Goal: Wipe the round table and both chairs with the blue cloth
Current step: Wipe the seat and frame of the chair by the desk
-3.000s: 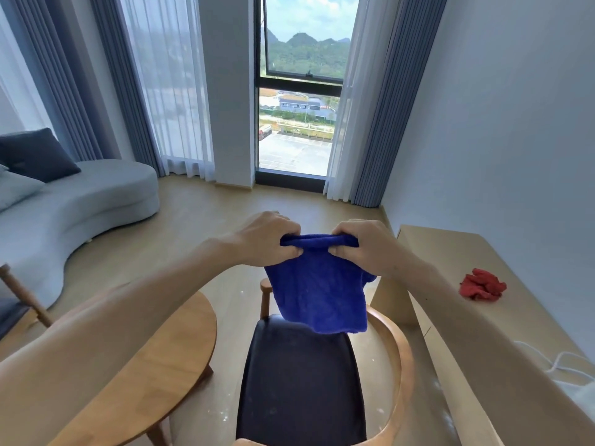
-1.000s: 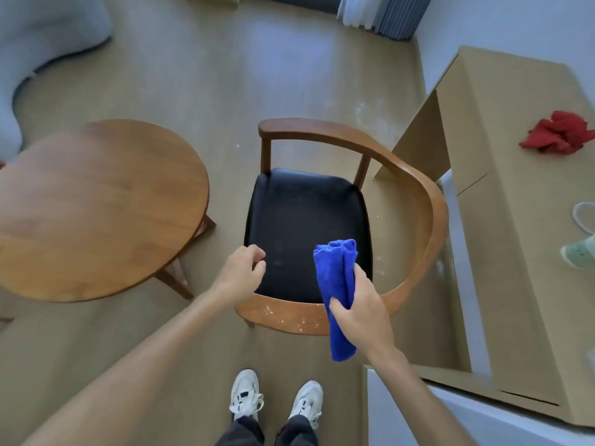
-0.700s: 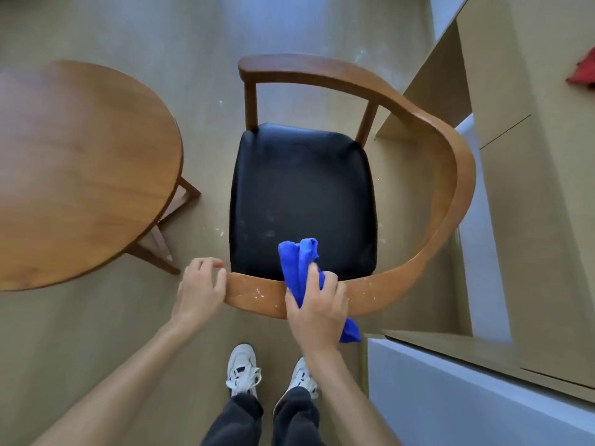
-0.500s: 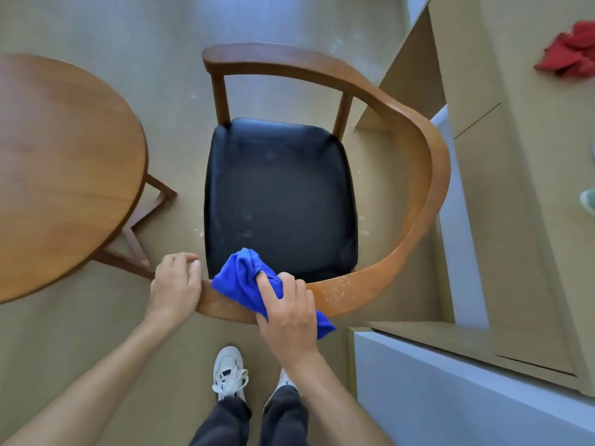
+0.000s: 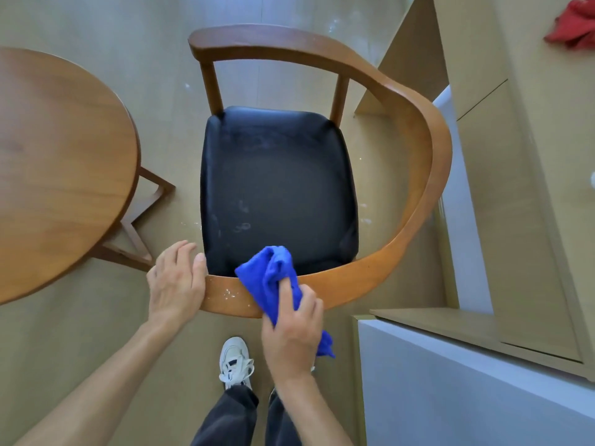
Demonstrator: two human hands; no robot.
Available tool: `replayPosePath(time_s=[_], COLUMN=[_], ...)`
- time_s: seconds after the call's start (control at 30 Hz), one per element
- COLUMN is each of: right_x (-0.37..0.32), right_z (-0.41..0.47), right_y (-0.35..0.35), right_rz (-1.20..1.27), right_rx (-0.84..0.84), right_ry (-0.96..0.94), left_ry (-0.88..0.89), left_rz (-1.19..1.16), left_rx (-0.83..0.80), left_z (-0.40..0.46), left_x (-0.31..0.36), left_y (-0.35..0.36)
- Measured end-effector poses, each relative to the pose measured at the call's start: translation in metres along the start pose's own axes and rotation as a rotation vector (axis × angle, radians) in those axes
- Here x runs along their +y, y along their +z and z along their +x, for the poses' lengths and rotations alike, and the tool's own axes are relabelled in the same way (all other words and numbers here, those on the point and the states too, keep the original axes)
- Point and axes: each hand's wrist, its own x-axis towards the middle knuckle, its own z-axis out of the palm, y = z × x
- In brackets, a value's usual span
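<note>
Bare forearms, dark trousers (image 5: pixel 225 420), white sneaker (image 5: pixel 235 362) w/ laces.

Chair (image 5: pixel 418 201) and table (image 5: pixel 58 169) on floor (image 5: pixel 96 333)

No text, label, brand, number or sign can be read anywhere in the head view. The white sneaker (image 5: pixel 236 362) carries dark markings on its upper, but they are too small and blurred to make out as letters or a logo.
</note>
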Motion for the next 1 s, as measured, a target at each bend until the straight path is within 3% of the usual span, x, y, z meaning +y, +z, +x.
replayPosePath(time_s=[0.1,0.27,0.33,0.43,0.5,0.53,0.63,0.7,0.77,0.87,1.0], right_x=[-0.037,-0.028,-0.025,0.008,0.04,0.055,0.1,0.122,0.137,0.143,0.137], right_z=[-0.008,0.005,0.011,0.028,0.045,0.055,0.083,0.096,0.098,0.092,0.093], right_y=[0.007,-0.014,-0.022,-0.043,-0.06,-0.066,-0.062,-0.054,-0.043,-0.028,-0.02], right_rz=[0.044,0.071,0.175,0.612,0.789,0.777,0.353,0.129,0.011,-0.02,-0.056], right_rx=[-0.092,-0.21,-0.375,-0.771,-0.883,-0.857,-0.444,-0.281,-0.253,-0.185,-0.084], right_ry=[-0.011,0.026,0.065,0.107,0.071,0.037,-0.162,-0.233,-0.264,-0.277,-0.274], left_ry=[-0.01,0.133,0.204,0.181,0.132,0.11,0.069,0.046,0.042,0.056,-0.073], left_rz=[-0.033,-0.052,-0.016,0.029,0.028,0.007,-0.102,-0.22,-0.284,-0.189,-0.1], left_rx=[0.044,0.094,0.126,0.125,0.081,0.056,0.035,0.051,0.066,0.141,0.226], left_z=[0.003,-0.021,-0.045,-0.076,-0.085,-0.087,-0.087,-0.086,-0.085,-0.087,-0.094], left_x=[0.0,0.046,0.065,0.075,0.081,0.085,0.103,0.106,0.101,0.092,0.101], left_y=[-0.009,-0.018,-0.012,0.003,0.015,0.02,0.033,0.037,0.036,0.032,0.035])
